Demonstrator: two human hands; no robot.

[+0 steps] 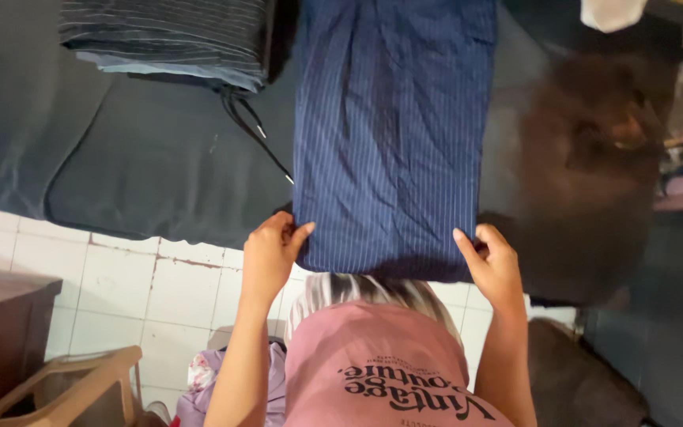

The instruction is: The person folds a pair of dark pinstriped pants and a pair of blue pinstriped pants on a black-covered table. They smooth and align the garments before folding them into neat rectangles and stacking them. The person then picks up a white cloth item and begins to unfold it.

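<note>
A dark blue pinstriped cloth lies folded into a long strip on a dark grey mattress. My left hand pinches the cloth's near left corner. My right hand grips the near right corner. Both hands sit at the mattress's near edge, with the cloth stretched flat between them and running away from me.
A folded grey striped garment with a black drawstring lies at the far left. A brown furry patch sits on the right. White floor tiles show below, with a wooden stool at the bottom left.
</note>
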